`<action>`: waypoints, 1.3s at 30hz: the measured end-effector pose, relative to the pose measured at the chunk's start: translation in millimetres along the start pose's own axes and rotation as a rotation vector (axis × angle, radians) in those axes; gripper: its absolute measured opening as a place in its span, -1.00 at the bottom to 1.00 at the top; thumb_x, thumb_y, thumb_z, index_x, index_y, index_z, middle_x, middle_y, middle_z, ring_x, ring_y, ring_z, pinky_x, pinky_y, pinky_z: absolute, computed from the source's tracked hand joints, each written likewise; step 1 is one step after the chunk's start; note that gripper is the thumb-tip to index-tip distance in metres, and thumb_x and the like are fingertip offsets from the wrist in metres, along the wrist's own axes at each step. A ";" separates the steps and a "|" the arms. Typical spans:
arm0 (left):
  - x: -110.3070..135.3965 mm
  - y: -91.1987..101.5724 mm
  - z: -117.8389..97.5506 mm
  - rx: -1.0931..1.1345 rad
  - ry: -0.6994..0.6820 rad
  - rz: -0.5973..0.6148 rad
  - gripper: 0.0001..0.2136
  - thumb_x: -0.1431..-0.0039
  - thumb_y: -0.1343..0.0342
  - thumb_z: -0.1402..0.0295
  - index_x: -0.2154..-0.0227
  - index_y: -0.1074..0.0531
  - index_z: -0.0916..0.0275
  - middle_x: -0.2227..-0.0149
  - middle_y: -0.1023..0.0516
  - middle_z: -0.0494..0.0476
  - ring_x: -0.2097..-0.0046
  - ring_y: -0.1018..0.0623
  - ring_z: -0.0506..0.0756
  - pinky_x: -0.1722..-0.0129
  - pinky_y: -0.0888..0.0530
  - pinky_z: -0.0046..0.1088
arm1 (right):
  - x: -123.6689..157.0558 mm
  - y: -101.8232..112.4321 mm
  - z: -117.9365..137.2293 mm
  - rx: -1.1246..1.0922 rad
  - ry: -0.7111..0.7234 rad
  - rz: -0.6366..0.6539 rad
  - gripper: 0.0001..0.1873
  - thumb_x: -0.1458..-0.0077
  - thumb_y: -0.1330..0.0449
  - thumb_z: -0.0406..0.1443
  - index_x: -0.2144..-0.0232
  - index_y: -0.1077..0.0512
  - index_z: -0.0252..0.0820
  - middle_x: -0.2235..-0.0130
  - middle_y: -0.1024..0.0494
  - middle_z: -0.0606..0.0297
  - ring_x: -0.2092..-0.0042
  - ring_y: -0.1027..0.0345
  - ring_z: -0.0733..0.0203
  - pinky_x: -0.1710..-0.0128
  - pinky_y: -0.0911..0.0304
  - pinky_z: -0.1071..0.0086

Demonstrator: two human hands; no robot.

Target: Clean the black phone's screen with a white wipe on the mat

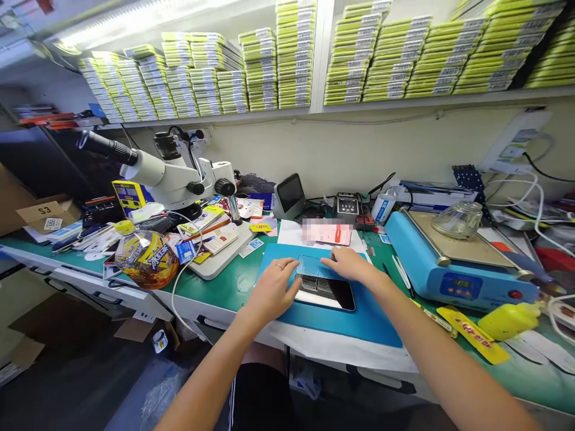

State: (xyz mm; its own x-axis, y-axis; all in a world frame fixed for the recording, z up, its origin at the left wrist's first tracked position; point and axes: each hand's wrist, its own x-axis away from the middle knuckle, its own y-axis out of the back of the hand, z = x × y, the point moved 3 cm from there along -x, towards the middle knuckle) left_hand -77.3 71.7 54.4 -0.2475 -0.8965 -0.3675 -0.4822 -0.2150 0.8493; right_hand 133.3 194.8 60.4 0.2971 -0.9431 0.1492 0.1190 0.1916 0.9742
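Note:
A dark smartphone [330,293] lies flat on a blue work mat [372,317] at the front of the green bench. A clear film sheet [314,266] rests over the phone's far end. My left hand [274,287] presses against the phone's left edge, fingers curled, a ring on one finger. My right hand [353,263] lies across the phone's far end, fingers stretched flat on the film.
A white microscope [171,173] stands at the left above cards and a snack bag [146,257]. A blue heating plate [449,263] with a glass jar [458,218] sits to the right. A yellow bottle [510,320] lies front right. Shelves of green boxes [395,60] run above.

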 end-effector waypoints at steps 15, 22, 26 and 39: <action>14.6 -18.6 19.0 0.203 0.198 0.196 -0.23 -0.39 -0.10 0.08 -0.49 0.07 0.31 -0.42 -0.27 0.44 -0.40 -0.37 0.32 -0.32 -0.36 -0.11 | 67.0 0.9 -5.6 -0.401 0.311 -0.244 -0.79 -0.33 0.00 -0.14 0.26 -0.36 -0.07 0.25 -0.63 0.20 0.23 -0.52 0.06 0.22 -0.38 0.21; 2.8 -7.6 31.6 0.287 0.065 0.309 -0.24 -0.26 -0.27 0.02 -0.42 -0.17 0.16 -0.43 -0.28 0.26 -0.41 -0.33 0.34 -0.37 -0.30 -0.11 | 98.3 -24.7 -4.5 -0.431 0.538 -0.313 -0.78 -0.34 -0.09 -0.16 0.22 -0.49 -0.10 0.16 -0.64 0.09 0.11 -0.53 -0.02 0.08 -0.44 0.08; -7.6 -3.3 35.2 0.301 0.011 0.354 -0.31 -0.21 -0.34 0.04 -0.35 -0.31 0.11 -0.34 -0.43 0.20 -0.36 -0.38 0.30 -0.33 -0.35 -0.16 | 107.8 -31.2 -5.1 -0.310 0.748 -0.433 -0.77 -0.37 -0.11 -0.25 0.15 -0.56 -0.14 0.12 -0.66 0.07 0.08 -0.56 0.01 0.09 -0.51 0.12; -8.0 -19.7 43.5 0.404 -0.049 0.298 -0.41 -0.25 -0.35 0.15 -0.29 -0.35 0.02 -0.26 -0.46 0.16 -0.30 -0.40 0.25 -0.32 -0.33 -0.12 | 100.5 -47.5 -19.2 -0.312 0.523 -0.361 -0.51 -0.30 -0.20 -0.05 -0.18 -0.44 -0.12 -0.21 -0.53 0.00 -0.21 -0.40 -0.20 -0.16 -0.39 -0.14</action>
State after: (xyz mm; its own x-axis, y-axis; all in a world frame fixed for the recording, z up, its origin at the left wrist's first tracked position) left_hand -102.3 100.1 24.1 -0.4582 -0.8749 -0.1570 -0.6691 0.2233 0.7088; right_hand 175.7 96.1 25.9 0.5948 -0.7231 -0.3511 0.5384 0.0340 0.8420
